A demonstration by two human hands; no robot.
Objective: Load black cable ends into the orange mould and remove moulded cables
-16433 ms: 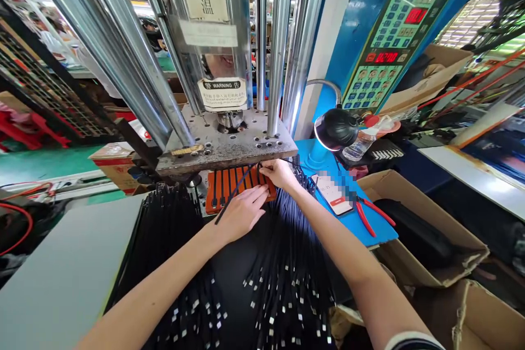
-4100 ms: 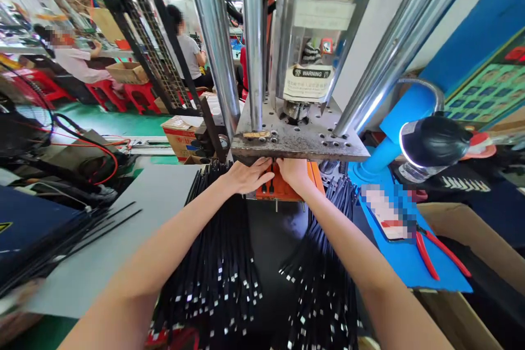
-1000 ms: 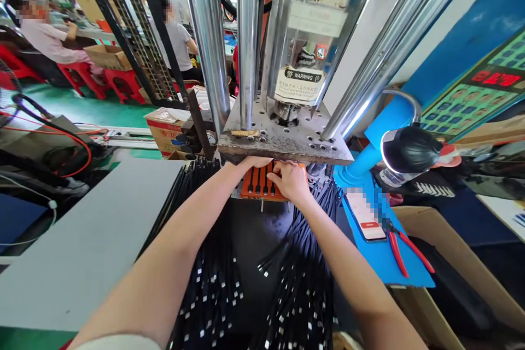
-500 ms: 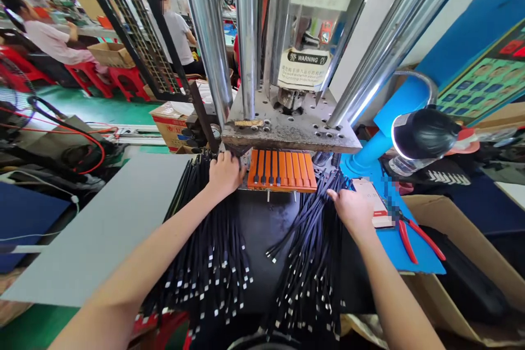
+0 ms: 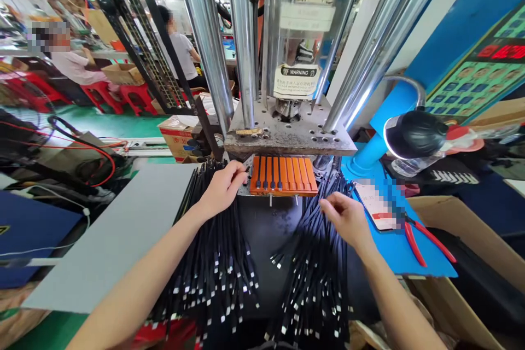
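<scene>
My left hand is over the top of the left bundle of black cables, left of the orange slotted block. Its fingers are bent together, and what they hold is too small to make out. Over the right bundle of black cables, my right hand has its thumb and fingers curled together; anything between them is hidden. The block sits beneath the press plate, with black strips lying in its left slots. Both bundles have silvery connector ends hanging towards me.
Metal columns rise from the press. At right are a black lamp, a phone-like item, red-handled pliers and a cardboard box. A grey board lies left. Two people sit in the background.
The view has shifted slightly. My left hand has risen off the cables with its fingers drawn together. My right hand has turned, moved a little left, and curled its fingers.
</scene>
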